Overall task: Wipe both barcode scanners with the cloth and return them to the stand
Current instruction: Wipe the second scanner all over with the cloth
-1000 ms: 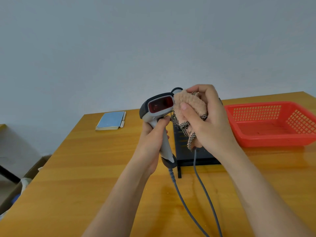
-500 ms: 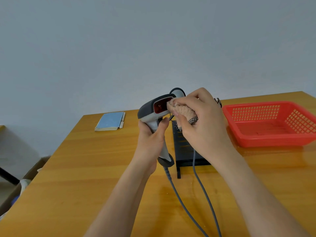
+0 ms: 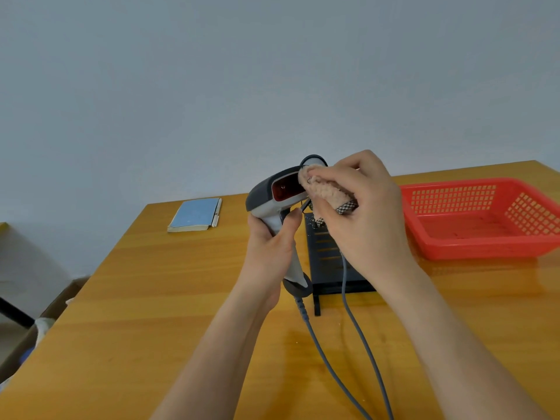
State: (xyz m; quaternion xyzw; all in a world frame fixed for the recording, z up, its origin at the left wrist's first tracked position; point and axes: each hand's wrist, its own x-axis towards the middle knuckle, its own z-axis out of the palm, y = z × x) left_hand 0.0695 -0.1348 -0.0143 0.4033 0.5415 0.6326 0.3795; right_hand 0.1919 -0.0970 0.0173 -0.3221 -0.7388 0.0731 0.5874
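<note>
My left hand (image 3: 269, 250) grips the handle of a grey-and-white barcode scanner (image 3: 268, 197) held upright above the table, its red window facing me. My right hand (image 3: 366, 213) holds a bunched beige cloth (image 3: 325, 192) with a checked edge and presses it against the right side of the scanner's window. Behind my hands stands the black stand (image 3: 328, 262). A second scanner (image 3: 312, 160) shows only its rounded top above the cloth. Two grey cables (image 3: 348, 313) run toward me over the table.
A red plastic basket (image 3: 478, 219) sits at the right on the wooden table (image 3: 151, 298). A blue notebook (image 3: 195, 215) lies at the far left of the table. A cardboard box (image 3: 36, 328) stands on the floor beyond the table's left edge.
My right hand has brought the cloth from beside the scanner's head onto its red window and moved it a little lower. The left hand keeps its grip on the handle.
</note>
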